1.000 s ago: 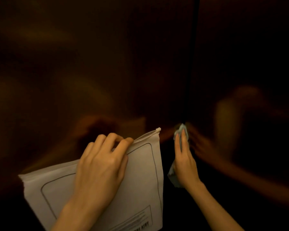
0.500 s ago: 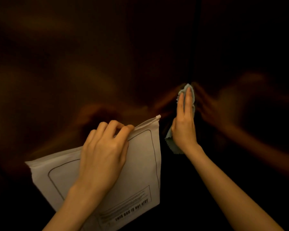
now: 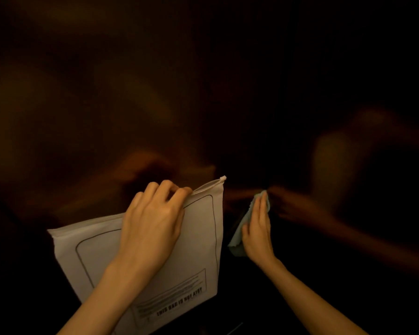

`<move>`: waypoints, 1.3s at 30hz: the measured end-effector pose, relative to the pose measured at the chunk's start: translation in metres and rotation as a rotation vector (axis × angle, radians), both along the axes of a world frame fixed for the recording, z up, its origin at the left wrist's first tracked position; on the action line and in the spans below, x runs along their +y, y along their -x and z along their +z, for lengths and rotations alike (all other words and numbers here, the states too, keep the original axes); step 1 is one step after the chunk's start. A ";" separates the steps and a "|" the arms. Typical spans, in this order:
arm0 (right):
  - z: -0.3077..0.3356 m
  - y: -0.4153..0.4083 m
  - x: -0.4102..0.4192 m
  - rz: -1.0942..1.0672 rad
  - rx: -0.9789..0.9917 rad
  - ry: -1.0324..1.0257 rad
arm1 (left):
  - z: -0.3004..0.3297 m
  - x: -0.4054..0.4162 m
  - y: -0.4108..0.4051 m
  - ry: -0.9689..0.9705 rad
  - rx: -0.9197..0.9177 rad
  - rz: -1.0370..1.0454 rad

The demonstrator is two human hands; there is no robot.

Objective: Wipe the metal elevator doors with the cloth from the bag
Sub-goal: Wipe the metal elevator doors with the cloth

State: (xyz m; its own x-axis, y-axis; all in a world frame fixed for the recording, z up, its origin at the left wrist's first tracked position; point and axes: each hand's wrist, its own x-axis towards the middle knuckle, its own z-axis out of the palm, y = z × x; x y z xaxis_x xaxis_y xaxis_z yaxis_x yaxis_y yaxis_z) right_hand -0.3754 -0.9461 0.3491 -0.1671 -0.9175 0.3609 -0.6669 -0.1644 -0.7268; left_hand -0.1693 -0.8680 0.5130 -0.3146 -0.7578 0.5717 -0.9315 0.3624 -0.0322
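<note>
Two hands — left hand (image 3: 153, 221) gripping bag (image 3: 198, 257), right hand (image 3: 258, 228) pressing cloth (image 3: 240, 240)

Left hand (image 3: 153, 223) knuckles up, fingers curled gripping bag (image 3: 198, 252) top, right hand (image 3: 258, 230) flat, fingers straight, pressing cloth (image 3: 240, 240), both forearms bare

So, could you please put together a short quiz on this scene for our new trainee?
1. True or false: the right hand presses the pale blue cloth flat against the dark metal elevator door.
2. Which hand grips the white zip-top plastic bag? A) left B) right C) neither
3. Fill in: the left hand's curled fingers hold the bag by its ____ edge.

Key: 1 true; 2 A; 3 top.
</note>
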 end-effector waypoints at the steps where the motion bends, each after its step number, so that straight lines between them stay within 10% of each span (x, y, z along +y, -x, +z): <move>1: 0.013 -0.001 -0.005 -0.006 0.016 0.077 | -0.001 0.000 0.000 -0.007 0.003 0.008; 8: 0.045 0.004 -0.042 -0.091 0.200 0.376 | -0.017 -0.006 0.002 -0.028 0.040 0.060; 19: -0.095 0.006 0.000 -0.049 0.131 -0.125 | -0.085 -0.015 -0.001 -0.045 -0.091 -0.041; 28: -0.049 -0.007 -0.039 -0.180 0.132 0.392 | -0.176 -0.010 -0.013 -0.031 -0.116 -0.106; 39: -0.294 0.013 -0.028 -0.066 0.242 0.239 | -0.367 -0.005 -0.008 -0.030 -0.122 -0.051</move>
State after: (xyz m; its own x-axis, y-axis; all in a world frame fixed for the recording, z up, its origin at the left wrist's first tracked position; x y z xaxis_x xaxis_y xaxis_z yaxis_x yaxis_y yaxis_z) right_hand -0.3884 -0.9738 0.0549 -0.1066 -0.7926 0.6004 -0.8303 -0.2613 -0.4923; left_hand -0.1616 -0.8732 0.1457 -0.4189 -0.7550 0.5044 -0.9016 0.4117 -0.1326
